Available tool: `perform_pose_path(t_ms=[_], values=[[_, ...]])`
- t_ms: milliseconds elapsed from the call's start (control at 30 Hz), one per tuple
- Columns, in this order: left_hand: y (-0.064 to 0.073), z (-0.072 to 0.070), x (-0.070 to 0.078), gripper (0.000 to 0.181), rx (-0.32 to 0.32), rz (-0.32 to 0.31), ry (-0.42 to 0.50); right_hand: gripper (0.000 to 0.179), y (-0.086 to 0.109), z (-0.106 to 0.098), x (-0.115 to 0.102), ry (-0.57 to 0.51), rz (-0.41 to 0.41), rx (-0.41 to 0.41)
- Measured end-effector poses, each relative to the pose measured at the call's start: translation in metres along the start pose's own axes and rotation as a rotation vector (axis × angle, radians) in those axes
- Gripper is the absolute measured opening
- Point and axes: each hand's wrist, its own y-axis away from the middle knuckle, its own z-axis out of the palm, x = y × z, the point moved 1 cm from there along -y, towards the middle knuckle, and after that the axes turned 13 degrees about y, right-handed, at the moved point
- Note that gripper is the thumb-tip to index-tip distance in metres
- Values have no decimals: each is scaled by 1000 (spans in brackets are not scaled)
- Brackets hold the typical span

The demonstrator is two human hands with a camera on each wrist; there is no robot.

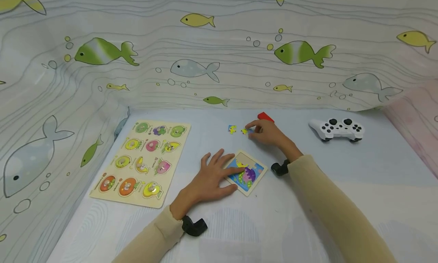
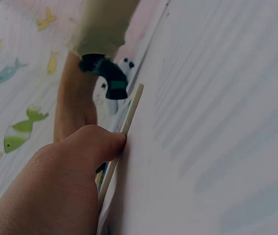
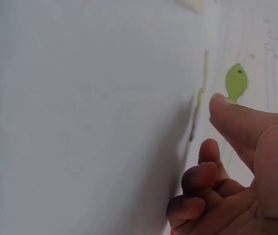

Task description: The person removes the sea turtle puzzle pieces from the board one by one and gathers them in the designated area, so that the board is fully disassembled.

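Note:
My left hand (image 1: 215, 177) lies with spread fingers over a small framed jigsaw puzzle (image 1: 261, 173), whose picture shows purple, green and blue. In the left wrist view the thumb (image 2: 110, 142) rests at the edge of the puzzle's wooden frame (image 2: 135, 105). Beyond the frame, my right hand (image 1: 268, 133) hovers low beside a yellow and blue puzzle piece (image 1: 244, 131), its thumb and index finger apart. The right wrist view shows that piece (image 3: 196, 115) lying flat near the fingertips. A second puzzle piece (image 1: 232, 129) lies to its left.
A red block (image 1: 265, 117) sits just behind my right hand. At the left lies a wooden fruit peg board (image 1: 164, 183). A white game controller (image 1: 337, 129) stands at the right. The fish-patterned sheet (image 1: 236, 50) rises along the table's back and left side.

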Motion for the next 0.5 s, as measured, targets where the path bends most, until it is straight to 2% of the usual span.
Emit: perform_pose_path(t_ms=[100,233,500], values=[[-1,-1,1,48,8,2,-9,34,12,0,1,-40,11,-15],[-2,-2,1,49,27,-9,-14,34,28,2,2,-58,-37,-57],[-3,2,2,54,63,-35,24,43,61,4,-1,-42,-176,-227]])
